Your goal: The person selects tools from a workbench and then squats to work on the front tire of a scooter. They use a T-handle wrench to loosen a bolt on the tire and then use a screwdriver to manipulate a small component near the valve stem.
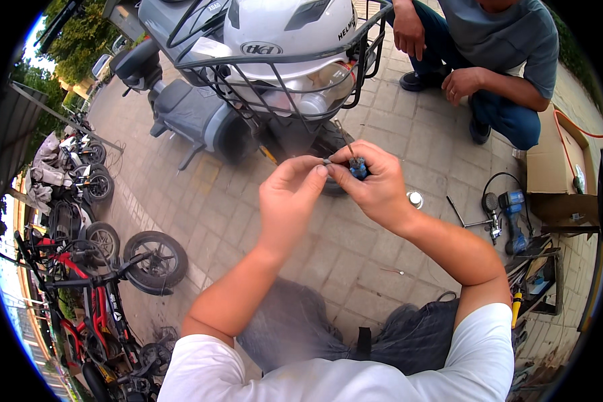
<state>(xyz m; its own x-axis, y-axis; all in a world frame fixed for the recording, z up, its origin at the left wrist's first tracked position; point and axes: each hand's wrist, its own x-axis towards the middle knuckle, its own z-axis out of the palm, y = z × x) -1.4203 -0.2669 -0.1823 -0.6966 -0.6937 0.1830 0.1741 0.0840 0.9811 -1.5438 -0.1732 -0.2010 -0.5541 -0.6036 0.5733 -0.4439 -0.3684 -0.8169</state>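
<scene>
My left hand (289,194) is closed, thumb and fingertip pinching a small dark grey piece (326,162) whose kind I cannot make out. My right hand (372,179) is closed around a small blue part (358,168) with a thin metal rod rising from it. Its fingertips meet those of my left hand at the grey piece. Just beyond both hands stands the front tyre (331,139) of a grey scooter (187,110). Above that tyre, the black wire basket (295,61) holds a white helmet (288,30) and a clear plastic bottle (318,97).
A person (496,60) squats at the far right. On the paving lie a small round tin (415,199), a T-handle wrench (472,220), a gauge with a hose (492,204) and a blue power tool (514,218). A cardboard box (549,161) stands nearby. Several bikes line the left.
</scene>
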